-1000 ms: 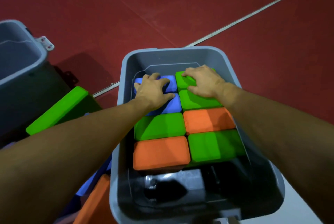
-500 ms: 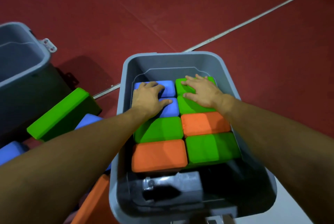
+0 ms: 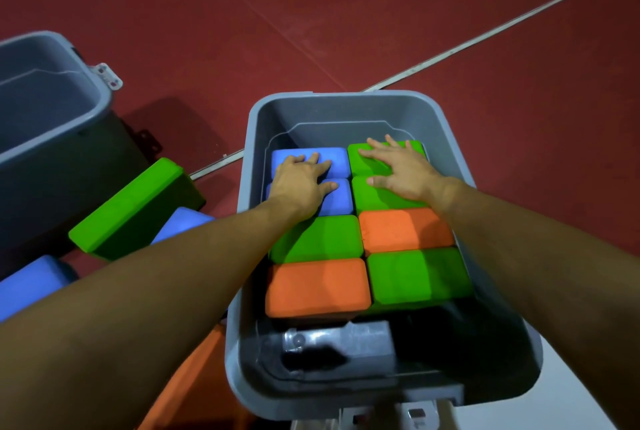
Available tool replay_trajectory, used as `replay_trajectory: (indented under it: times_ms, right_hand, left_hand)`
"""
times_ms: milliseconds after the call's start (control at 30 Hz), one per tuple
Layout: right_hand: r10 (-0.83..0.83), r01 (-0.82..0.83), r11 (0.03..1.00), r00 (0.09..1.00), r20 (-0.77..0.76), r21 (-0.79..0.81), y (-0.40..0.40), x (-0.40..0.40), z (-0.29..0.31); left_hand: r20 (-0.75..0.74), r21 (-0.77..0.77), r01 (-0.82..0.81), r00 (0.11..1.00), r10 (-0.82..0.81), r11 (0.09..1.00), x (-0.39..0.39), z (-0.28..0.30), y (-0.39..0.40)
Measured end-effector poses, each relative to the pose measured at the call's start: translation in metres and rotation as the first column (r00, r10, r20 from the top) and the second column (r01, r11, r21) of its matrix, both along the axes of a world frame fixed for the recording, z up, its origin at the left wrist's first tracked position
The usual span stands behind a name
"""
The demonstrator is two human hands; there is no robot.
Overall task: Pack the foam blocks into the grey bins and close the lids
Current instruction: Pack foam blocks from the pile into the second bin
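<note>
In the grey bin (image 3: 346, 107) at centre frame, foam blocks sit in two columns, four rows deep, packed edge to edge. Left column from far to near: far blue block (image 3: 332, 156), near blue block (image 3: 341, 202), green block (image 3: 320, 239), orange block (image 3: 317, 287). Right column: far green block (image 3: 356, 161), second green block (image 3: 377, 199), orange block on the right (image 3: 403, 230), near green block (image 3: 417, 277). Left hand (image 3: 299, 183) lies flat, palm down, fingers spread, across both blue blocks — pressing contact, nothing gripped. Right hand (image 3: 403, 169) likewise flat and spread over the two far green blocks, fingertips reaching toward the bin's far wall; not closed on anything. The two hands are apart, one per column. The near end of the bin holds no blocks; its dark, glossy floor shows there. Bin stands on a red floor (image 3: 381, 13) crossed by a pale line (image 3: 502, 25). A second grey bin (image 3: 100, 93), open, stands at far left with a metal latch (image 3: 109, 76) on its rim. Loose blocks lie between the bins: a green one tilted on edge (image 3: 128, 207), a blue one (image 3: 183, 221) just behind the left forearm, another blue (image 3: 31, 284) at the left edge, and an orange one (image 3: 187, 384) low beside the bin — partly hidden by the arm.
</note>
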State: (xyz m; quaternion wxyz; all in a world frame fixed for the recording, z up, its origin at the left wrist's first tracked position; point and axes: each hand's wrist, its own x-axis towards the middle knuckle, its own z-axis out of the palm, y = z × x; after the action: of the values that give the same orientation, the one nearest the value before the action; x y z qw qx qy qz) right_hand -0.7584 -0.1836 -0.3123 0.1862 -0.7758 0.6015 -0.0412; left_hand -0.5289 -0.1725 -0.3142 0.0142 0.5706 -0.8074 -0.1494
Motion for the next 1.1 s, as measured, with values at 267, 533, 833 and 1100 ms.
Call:
replay_trajectory:
  times_ms: [267, 533, 833, 1100]
  right_hand:
    - [-0.006, 0.006, 1.000, 1.000, -0.022, -0.011, 0.003, 0.004, -0.002]
    - [0.007, -0.006, 0.999, 1.000, -0.029, 0.032, 0.002, 0.001, 0.000]
    - [-0.001, 0.002, 1.000, 1.000, -0.029, 0.024, 0.005, 0.002, -0.005]
    - [-0.008, 0.010, 0.999, 0.998, -0.063, 0.046, 0.003, 0.005, -0.003]
  left_hand:
    - [-0.073, -0.035, -0.067, 0.995, 0.064, 0.997, 0.000, -0.010, 0.004]
    - [-0.082, -0.040, -0.073, 0.994, 0.070, 0.996, -0.002, -0.012, 0.005]
    - [-0.020, 0.069, 0.074, 0.997, -0.073, 0.995, 0.000, 0.002, 0.037]
    - [0.117, 0.107, 0.220, 0.966, -0.232, 0.970, 0.009, 0.001, 0.039]
